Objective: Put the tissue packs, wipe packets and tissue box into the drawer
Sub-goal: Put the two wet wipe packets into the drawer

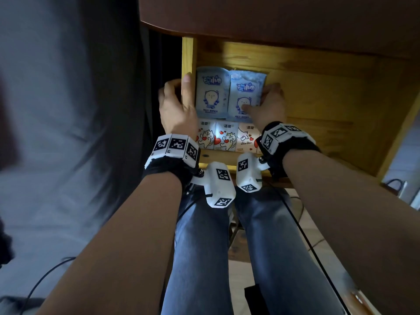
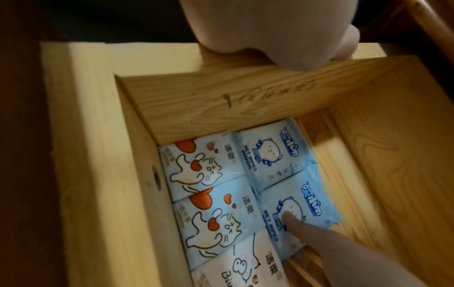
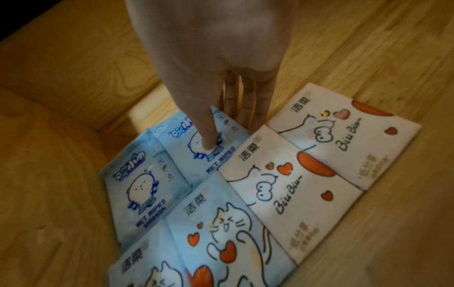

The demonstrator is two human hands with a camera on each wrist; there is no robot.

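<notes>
The wooden drawer (image 1: 318, 105) stands pulled out under the desk. Two blue wet wipe packets lie side by side at its back left: the left wipe packet (image 1: 211, 94) flat, the right wipe packet (image 1: 246, 89) under my right hand (image 1: 256, 97). My right thumb (image 3: 209, 141) presses on its top while the fingers reach down along its right edge, pinching it. Several tissue packs (image 1: 227, 137) with cat and heart prints line the drawer's front. My left hand (image 1: 177, 87) grips the drawer's left wall (image 1: 188, 55), thumb inside. No tissue box is in view.
The dark desktop (image 1: 272, 14) overhangs the back of the drawer. The right half of the drawer floor (image 2: 368, 155) is bare wood. My legs in jeans (image 1: 204, 246) are below the drawer front, with cables (image 1: 302, 235) on the floor.
</notes>
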